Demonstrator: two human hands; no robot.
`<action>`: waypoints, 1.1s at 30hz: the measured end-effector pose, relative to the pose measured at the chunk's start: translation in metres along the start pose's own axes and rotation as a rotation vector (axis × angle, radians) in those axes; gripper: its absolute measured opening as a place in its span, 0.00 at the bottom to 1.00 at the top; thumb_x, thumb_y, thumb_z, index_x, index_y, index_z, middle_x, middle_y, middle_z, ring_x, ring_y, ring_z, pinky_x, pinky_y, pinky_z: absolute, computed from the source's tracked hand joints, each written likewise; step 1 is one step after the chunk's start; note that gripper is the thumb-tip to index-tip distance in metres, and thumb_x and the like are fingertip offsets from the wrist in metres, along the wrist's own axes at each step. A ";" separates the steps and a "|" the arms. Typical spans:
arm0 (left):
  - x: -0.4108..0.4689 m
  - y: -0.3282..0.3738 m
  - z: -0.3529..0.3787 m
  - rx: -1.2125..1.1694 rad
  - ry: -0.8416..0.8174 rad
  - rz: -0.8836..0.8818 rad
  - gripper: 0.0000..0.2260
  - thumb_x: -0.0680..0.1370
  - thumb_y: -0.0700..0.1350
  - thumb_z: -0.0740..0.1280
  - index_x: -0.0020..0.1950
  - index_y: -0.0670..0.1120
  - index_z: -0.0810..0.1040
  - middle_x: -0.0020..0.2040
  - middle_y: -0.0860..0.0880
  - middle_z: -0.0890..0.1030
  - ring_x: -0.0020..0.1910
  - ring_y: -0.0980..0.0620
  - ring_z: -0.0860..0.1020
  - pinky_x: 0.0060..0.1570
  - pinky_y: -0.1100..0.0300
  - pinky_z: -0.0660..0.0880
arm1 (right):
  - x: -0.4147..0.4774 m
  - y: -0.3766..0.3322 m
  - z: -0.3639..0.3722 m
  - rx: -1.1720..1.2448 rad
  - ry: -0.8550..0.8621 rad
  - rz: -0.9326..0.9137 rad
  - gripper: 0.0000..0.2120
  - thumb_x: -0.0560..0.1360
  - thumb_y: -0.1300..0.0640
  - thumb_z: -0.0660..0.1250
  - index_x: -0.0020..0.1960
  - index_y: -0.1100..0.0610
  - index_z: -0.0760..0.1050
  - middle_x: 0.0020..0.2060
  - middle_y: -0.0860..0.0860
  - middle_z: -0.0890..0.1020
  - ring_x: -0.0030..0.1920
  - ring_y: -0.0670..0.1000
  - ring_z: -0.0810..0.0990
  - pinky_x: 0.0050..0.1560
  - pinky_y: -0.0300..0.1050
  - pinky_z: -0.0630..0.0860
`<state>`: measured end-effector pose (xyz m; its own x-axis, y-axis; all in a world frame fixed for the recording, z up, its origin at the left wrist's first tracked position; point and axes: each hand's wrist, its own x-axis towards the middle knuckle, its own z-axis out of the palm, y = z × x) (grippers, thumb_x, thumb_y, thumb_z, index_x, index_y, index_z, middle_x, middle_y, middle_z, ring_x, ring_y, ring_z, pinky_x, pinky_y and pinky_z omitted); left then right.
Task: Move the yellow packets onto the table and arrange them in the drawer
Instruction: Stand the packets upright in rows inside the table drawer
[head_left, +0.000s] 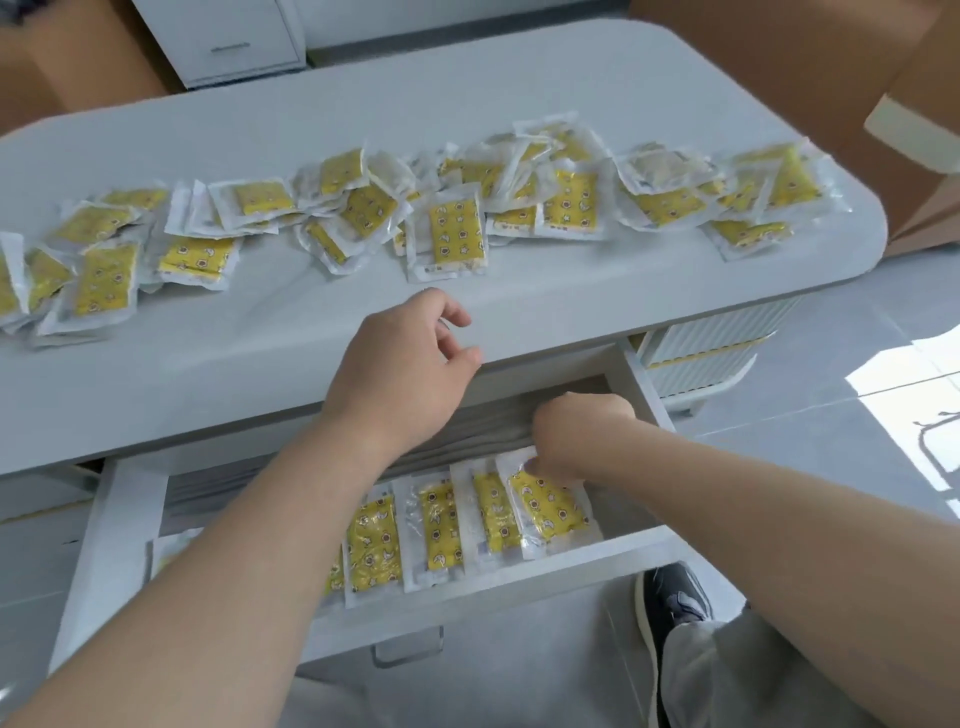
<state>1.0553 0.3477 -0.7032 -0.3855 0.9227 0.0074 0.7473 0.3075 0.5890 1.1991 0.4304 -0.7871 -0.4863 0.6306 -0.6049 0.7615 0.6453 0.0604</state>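
Many yellow packets (457, 231) in clear wrappers lie scattered across the white table (249, 358). Below its front edge the drawer (519, 574) is pulled out, with a row of several yellow packets overlapping inside. My right hand (576, 431) reaches into the drawer and pinches the top edge of the rightmost packet (545, 512). My left hand (400, 369) hovers over the table's front edge with its fingers loosely curled and nothing in it. My left forearm covers the left part of the drawer.
Cardboard boxes (810, 67) stand behind the table at the right and back left. A white cabinet (228, 36) is at the back. A ribbed white unit (706, 353) sits under the table's right end. My shoe (675, 597) is on the grey floor.
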 end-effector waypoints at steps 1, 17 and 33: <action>0.002 0.002 0.003 -0.005 0.007 0.022 0.09 0.79 0.49 0.70 0.58 0.53 0.77 0.44 0.57 0.80 0.40 0.58 0.79 0.45 0.58 0.77 | -0.005 0.003 -0.016 0.064 -0.029 -0.026 0.09 0.78 0.57 0.61 0.43 0.57 0.78 0.35 0.49 0.80 0.33 0.50 0.76 0.33 0.42 0.70; 0.194 0.166 0.126 0.430 -0.098 0.382 0.32 0.78 0.65 0.61 0.77 0.49 0.64 0.79 0.49 0.62 0.77 0.43 0.61 0.72 0.42 0.64 | 0.030 0.229 -0.079 0.984 0.979 0.599 0.28 0.78 0.42 0.62 0.74 0.51 0.64 0.76 0.58 0.61 0.77 0.60 0.55 0.74 0.59 0.54; 0.185 0.103 0.128 0.686 -0.131 0.198 0.35 0.79 0.71 0.41 0.82 0.56 0.46 0.83 0.53 0.50 0.81 0.51 0.41 0.76 0.34 0.43 | 0.068 0.178 -0.085 0.729 0.709 0.409 0.30 0.81 0.53 0.49 0.83 0.52 0.49 0.81 0.57 0.55 0.82 0.61 0.43 0.78 0.65 0.38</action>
<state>1.1298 0.5800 -0.7445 -0.1717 0.9833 -0.0604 0.9843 0.1686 -0.0528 1.2651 0.6246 -0.7500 -0.0976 0.9945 -0.0372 0.8784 0.0685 -0.4730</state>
